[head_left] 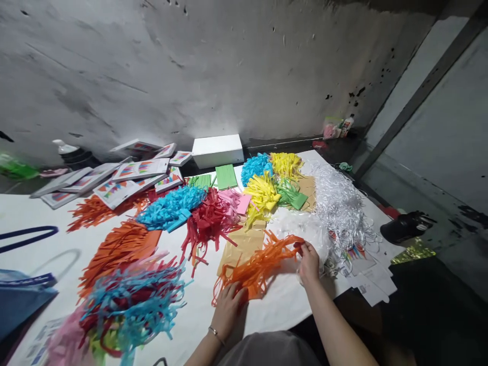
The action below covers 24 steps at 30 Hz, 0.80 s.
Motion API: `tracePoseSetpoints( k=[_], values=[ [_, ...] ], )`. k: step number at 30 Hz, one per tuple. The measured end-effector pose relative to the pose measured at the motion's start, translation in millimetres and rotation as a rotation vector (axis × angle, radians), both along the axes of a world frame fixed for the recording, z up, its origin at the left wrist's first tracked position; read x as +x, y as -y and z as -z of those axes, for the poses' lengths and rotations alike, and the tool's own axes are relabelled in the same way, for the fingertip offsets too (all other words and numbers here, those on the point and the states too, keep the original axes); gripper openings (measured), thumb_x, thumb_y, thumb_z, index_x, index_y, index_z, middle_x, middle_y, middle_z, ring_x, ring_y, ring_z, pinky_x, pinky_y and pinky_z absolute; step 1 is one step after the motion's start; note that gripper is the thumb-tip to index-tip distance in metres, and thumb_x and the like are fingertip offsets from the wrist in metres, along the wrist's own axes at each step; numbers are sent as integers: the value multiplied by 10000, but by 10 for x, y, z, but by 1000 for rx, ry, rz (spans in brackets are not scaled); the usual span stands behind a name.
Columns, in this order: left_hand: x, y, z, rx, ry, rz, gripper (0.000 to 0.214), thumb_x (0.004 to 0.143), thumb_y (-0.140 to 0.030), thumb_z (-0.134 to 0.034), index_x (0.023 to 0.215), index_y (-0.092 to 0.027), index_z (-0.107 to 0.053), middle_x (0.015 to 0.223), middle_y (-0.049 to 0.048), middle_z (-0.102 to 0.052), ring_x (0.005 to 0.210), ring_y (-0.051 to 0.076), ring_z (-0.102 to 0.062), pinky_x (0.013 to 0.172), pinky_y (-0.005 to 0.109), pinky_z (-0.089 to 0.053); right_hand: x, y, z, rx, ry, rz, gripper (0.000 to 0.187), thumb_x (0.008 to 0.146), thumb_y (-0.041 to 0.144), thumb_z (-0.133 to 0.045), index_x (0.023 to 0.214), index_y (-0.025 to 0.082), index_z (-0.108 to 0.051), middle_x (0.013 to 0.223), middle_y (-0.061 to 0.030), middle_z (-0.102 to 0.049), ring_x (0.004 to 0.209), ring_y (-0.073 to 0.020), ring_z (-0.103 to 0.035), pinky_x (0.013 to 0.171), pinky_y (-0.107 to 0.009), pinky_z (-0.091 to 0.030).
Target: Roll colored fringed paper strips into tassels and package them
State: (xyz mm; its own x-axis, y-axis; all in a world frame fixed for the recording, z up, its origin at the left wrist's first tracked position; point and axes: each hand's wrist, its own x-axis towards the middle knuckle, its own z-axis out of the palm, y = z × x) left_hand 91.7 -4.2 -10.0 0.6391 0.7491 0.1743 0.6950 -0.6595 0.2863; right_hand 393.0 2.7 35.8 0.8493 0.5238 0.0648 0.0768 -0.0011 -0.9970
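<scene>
A bundle of orange tissue-paper fringe (254, 269) stretches between my two hands near the table's front edge. My left hand (229, 304), with a bracelet at the wrist, holds its lower left end with bent fingers. At the other end, my right hand (308, 263) pinches the strip tips, raised a little off the table. Brown paper (244, 239) lies partly under and behind the orange fringe. Just behind my right hand is a clear plastic bag (301, 229). Part of the left fingers' grip is hidden by the strips.
Red (208, 218), blue (171, 206) and yellow fringe (263, 193) lie behind. A mixed tassel pile (133, 300) sits at left. White string (339, 208) is heaped at right, near a black bottle (406, 227). Printed packs (141, 169) and a white box (217, 151) stand towards the wall.
</scene>
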Motion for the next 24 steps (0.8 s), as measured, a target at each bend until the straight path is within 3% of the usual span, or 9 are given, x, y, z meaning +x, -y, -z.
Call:
tracePoseSetpoints(
  k=[5,8,10,11,12,14,17,21,24],
  values=[
    [-15,-26,-125,-51,27,21,227,823,-300,-581,1023,-262,-680,1123,94,-644,986,277,-597,823,436,-507,595,313,-313,84,13,226,292,814,444,-452,843,186,-587,675,7,-630,593,-143,-584,579,-262,-457],
    [115,-6,-448,-112,190,12,218,873,-308,-513,958,-225,-696,1063,115,-655,949,255,-619,799,408,-530,705,535,-538,70,116,198,224,805,382,-536,880,191,-626,778,-22,-657,742,-178,-603,722,-316,-473],
    [333,15,-798,-172,345,3,243,903,-296,-473,970,-212,-691,1049,122,-651,970,239,-619,818,382,-530,585,651,-694,29,328,-66,137,787,309,-603,838,196,-662,807,-37,-673,820,-196,-607,843,-354,-453],
    [479,22,-994,-214,415,3,249,913,-289,-466,1010,-215,-683,1068,121,-644,1007,233,-607,854,373,-518,482,693,-772,-3,518,-274,118,819,269,-578,842,200,-671,812,-42,-676,836,-197,-607,892,-376,-434],
    [641,23,-1188,-268,472,31,261,919,-285,-459,1063,-221,-668,1104,120,-634,1043,227,-592,886,367,-502,364,723,-847,-31,734,-476,157,864,225,-519,876,204,-674,815,-44,-676,833,-191,-604,931,-400,-412],
    [971,0,-1521,-396,549,97,301,919,-310,-461,1148,-220,-635,1172,120,-616,1086,226,-566,935,366,-463,137,758,-983,-55,1072,-678,258,921,156,-405,962,194,-658,819,-52,-669,815,-181,-594,963,-436,-388],
    [1336,-82,-1759,-752,550,93,304,884,-401,-505,933,-176,-704,890,82,-694,832,190,-614,776,299,-480,-51,784,-1124,-20,1246,-667,265,932,130,-384,1019,155,-632,825,-65,-665,792,-172,-592,976,-459,-387],
    [1454,-149,-1690,-1416,599,30,416,766,-522,-620,637,-127,-626,494,-10,-545,428,72,-396,435,199,-281,-22,831,-1186,66,1230,-666,272,922,121,-400,1095,138,-609,839,-77,-677,811,-177,-614,956,-462,-424],
    [1424,-125,-1634,-1802,683,29,380,725,-482,-690,698,-112,-613,552,-6,-558,409,37,-316,408,188,-180,51,884,-1190,100,1169,-749,314,913,135,-410,1171,172,-585,917,-88,-690,889,-195,-626,933,-459,-462]
  ],
)
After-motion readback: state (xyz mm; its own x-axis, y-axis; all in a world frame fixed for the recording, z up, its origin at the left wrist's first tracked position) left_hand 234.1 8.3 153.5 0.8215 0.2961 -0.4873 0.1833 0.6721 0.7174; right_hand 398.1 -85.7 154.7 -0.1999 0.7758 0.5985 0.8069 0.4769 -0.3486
